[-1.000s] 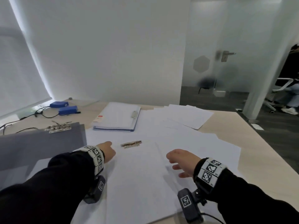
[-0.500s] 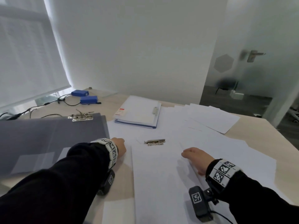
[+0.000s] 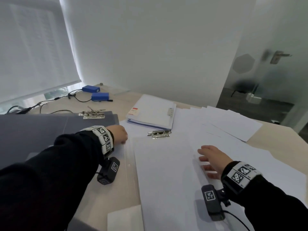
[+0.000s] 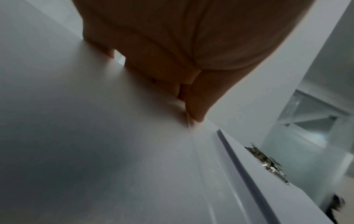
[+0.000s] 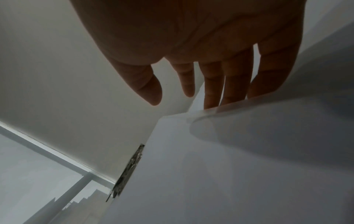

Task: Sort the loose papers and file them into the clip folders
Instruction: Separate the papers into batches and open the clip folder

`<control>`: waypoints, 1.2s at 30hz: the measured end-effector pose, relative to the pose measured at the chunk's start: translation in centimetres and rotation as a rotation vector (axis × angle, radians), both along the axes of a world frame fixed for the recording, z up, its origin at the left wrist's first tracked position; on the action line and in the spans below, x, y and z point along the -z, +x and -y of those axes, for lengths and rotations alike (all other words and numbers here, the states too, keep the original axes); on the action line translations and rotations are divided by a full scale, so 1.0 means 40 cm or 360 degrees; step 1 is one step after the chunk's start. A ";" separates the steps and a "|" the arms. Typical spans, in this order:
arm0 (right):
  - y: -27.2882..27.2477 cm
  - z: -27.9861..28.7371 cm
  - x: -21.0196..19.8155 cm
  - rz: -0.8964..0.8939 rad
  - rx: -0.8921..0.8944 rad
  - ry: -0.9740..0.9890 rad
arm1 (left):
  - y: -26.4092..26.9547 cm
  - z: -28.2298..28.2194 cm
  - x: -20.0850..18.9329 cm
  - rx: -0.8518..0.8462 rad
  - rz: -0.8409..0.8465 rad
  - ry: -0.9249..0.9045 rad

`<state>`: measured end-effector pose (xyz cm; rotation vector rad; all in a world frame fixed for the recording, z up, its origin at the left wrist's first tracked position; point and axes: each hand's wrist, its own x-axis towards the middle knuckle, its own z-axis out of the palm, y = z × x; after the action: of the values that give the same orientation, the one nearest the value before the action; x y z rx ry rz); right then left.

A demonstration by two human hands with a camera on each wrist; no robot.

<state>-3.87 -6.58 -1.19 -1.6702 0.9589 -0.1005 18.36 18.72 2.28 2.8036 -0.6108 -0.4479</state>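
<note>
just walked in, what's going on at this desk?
A person is filing paper. The left hand pinches the edge of a clear folder cover; the right hand, fingers straight, rests on the sheets lying in it, below its metal clip. More loose papers lie beyond, with a grey folder at the left.

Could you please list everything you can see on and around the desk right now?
Grey folder: one, open, desk's left, metal clip at top.
White folder: one, closed, red label, desk's far middle.
Clear folder: one, open, under front papers, metal clip at top.
Papers: many, white, spread over the desk's middle and right.
Blue boxes: two, cabled, far left.
Desk: one, light wood.
Left hand: pinches the clear folder's edge.
Right hand: flat on papers.
</note>
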 end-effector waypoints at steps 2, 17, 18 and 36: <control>0.018 -0.014 -0.002 0.0006 -0.0050 0.0060 | 0.031 -0.044 -0.021 -0.0084 0.0072 -0.0011; 0.061 -0.051 0.017 0.0156 -0.0195 0.0049 | 0.220 -0.199 0.022 -0.0501 0.0197 0.0144; 0.053 -0.046 0.014 0.0161 -0.0176 0.0047 | 0.200 -0.177 0.012 -0.0466 0.0205 0.0123; -0.328 0.204 -0.014 0.0126 0.0313 -0.0330 | -0.434 0.429 0.085 0.0360 -0.0374 -0.0657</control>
<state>-16.99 -14.75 -0.65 -1.7418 1.0794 -0.4072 1.01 1.55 -1.13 2.2641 -0.8587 -0.6050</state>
